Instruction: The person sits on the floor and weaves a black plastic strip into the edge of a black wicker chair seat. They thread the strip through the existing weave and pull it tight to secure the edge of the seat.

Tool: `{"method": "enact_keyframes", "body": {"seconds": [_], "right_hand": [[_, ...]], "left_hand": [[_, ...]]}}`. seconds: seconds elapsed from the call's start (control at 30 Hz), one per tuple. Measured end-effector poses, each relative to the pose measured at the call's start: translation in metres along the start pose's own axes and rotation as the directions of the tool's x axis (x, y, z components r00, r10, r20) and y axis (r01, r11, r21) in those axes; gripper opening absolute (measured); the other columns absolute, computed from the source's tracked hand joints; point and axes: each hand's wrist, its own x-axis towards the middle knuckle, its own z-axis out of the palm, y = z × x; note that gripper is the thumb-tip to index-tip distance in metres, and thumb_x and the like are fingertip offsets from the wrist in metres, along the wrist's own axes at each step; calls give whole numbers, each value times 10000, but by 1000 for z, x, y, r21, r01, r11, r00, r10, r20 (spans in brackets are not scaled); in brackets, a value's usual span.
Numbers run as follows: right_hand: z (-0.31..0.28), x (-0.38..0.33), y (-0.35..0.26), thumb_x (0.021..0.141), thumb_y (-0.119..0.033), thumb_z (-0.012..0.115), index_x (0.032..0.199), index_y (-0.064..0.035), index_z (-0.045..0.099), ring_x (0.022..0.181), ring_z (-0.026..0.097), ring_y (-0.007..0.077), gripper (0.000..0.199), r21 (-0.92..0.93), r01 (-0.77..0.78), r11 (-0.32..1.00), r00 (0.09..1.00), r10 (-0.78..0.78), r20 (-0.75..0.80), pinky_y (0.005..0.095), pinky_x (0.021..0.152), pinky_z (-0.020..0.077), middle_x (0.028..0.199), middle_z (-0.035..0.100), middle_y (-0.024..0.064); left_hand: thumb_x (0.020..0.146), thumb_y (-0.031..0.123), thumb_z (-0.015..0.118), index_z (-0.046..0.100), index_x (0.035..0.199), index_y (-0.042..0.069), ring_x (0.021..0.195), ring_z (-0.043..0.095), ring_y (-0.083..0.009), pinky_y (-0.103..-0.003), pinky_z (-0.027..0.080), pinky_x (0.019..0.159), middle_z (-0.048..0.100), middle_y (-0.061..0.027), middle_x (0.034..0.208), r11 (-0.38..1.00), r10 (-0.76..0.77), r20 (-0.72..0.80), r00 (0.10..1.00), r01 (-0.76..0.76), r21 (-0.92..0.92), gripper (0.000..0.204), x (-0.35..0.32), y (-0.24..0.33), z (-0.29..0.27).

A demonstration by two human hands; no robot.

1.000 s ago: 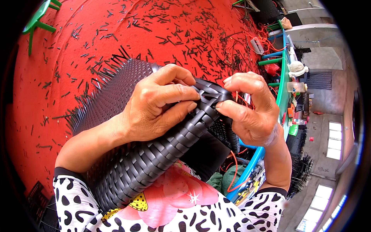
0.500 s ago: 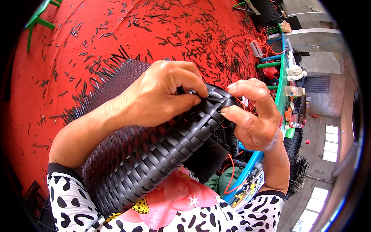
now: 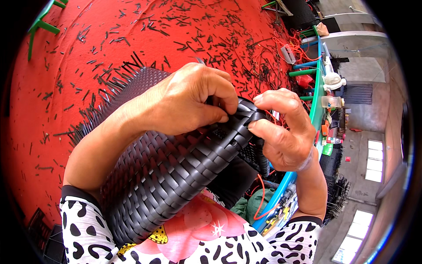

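Observation:
A black woven piece (image 3: 176,176), made of flat glossy plastic strips, leans across my lap with its thick rolled edge running up to the right. My left hand (image 3: 187,103) is closed in a pinch beside the upper corner, thumb and forefinger on a black strip (image 3: 200,60) whose end seems to poke out above the knuckles. The fingers hide most of that strip. At the corner's right side, my right hand (image 3: 288,132) grips the woven corner (image 3: 249,113) between thumb and forefinger. Cut strip ends (image 3: 105,97) fringe the far left side of the piece.
Short black offcuts (image 3: 154,26) litter the red floor (image 3: 39,132). A green stool (image 3: 44,26) stands far left. Along the right runs a green and blue frame (image 3: 317,88) with a small white fan (image 3: 333,81), a clear jar (image 3: 332,101) and orange cords (image 3: 281,42).
My left hand has shifted slightly up and the strip end above its knuckles shows more. The right hand keeps its grip on the corner. The whole view has moved a little.

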Motion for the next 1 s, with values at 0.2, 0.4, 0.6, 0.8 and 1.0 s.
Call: {"method": "enact_keyframes", "body": {"seconds": [0.2, 0.4, 0.6, 0.8, 1.0], "right_hand": [[3, 1, -2, 549, -28, 650, 846, -59, 611, 787, 587, 306, 301, 16, -17, 1000, 1000, 18, -8, 393, 668, 473, 914, 571, 127], [5, 5, -2, 560, -6, 627, 800, -50, 608, 798, 588, 291, 244, 65, -78, 995, 997, 78, 1, 379, 683, 472, 909, 574, 117], [3, 7, -4, 581, 4, 629, 789, -55, 609, 810, 587, 276, 217, 85, -106, 991, 994, 105, 10, 374, 674, 468, 913, 580, 107], [-1, 8, -4, 590, 2, 633, 778, -68, 615, 821, 588, 271, 201, 64, -91, 994, 995, 88, 42, 371, 680, 467, 925, 580, 98], [0, 3, 0, 579, -12, 644, 793, -79, 622, 817, 591, 281, 225, 75, -48, 996, 999, 47, 18, 377, 684, 471, 934, 577, 102]], "left_hand": [[635, -58, 654, 618, 772, 3, 742, 582, -204, -302, 455, 670, 582, -82, 783, 999, 46, -11, 999, -46, -25, 154, 0, -4, 1], [673, -16, 655, 613, 789, 6, 747, 580, -197, -299, 451, 672, 576, -75, 797, 997, 57, -90, 994, -61, -37, 125, -4, -5, 7], [614, 221, 799, 613, 993, -4, 852, 553, -224, -311, 449, 742, 545, -125, 936, 985, 153, -208, 966, -133, 107, 479, -24, 10, 25], [604, 255, 822, 609, 1024, -8, 922, 542, -245, -340, 447, 792, 529, -133, 1006, 971, 167, -205, 964, -125, 202, 540, -28, 15, 26], [584, 280, 842, 629, 1025, -16, 962, 527, -238, -336, 432, 843, 527, -131, 1028, 993, 83, -176, 981, -67, 95, 572, -29, 13, 27]]}}
